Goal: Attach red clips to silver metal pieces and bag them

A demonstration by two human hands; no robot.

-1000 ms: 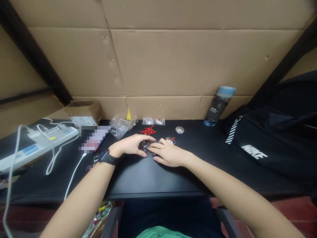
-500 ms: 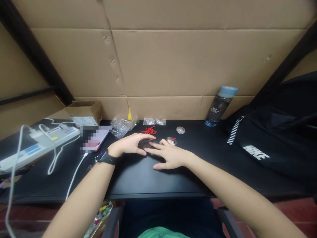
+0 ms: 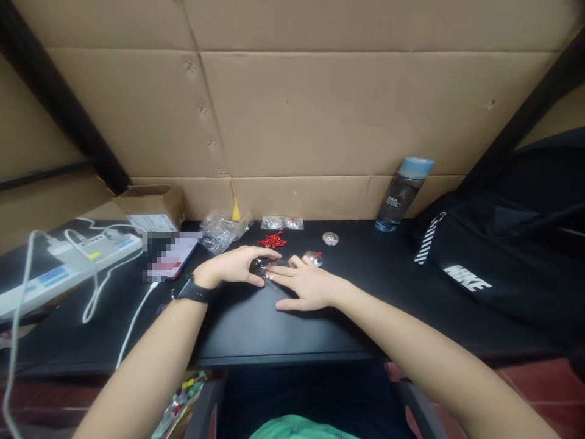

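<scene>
My left hand (image 3: pixel 231 266) is on the black tabletop, thumb and fingers curved round a small clear plastic bag (image 3: pixel 259 268) that glints. My right hand (image 3: pixel 308 285) lies palm down with fingers stretched; its fingertips touch the bag's right side, and its thumb is spread toward me. What the bag contains is hard to make out. Just beyond my right knuckles sits a shiny domed disc (image 3: pixel 314 258) with a red cord on it. A second silver disc (image 3: pixel 330 238) lies farther back. Short red cords (image 3: pixel 273 239) are heaped beyond my left fingers.
Two bagged discs (image 3: pixel 282 223) lie by the cardboard wall, with crumpled clear bags (image 3: pixel 223 231) to their left. Farther left are a phone (image 3: pixel 176 259), a cardboard box (image 3: pixel 153 204) and a power strip (image 3: pixel 68 268) with white cables. A water bottle (image 3: pixel 402 195) and black bag (image 3: pixel 503 274) stand right.
The whole view has shifted slightly. My right fingertips have slid a little across the plastic bag, and more of its glinting surface shows between my hands.
</scene>
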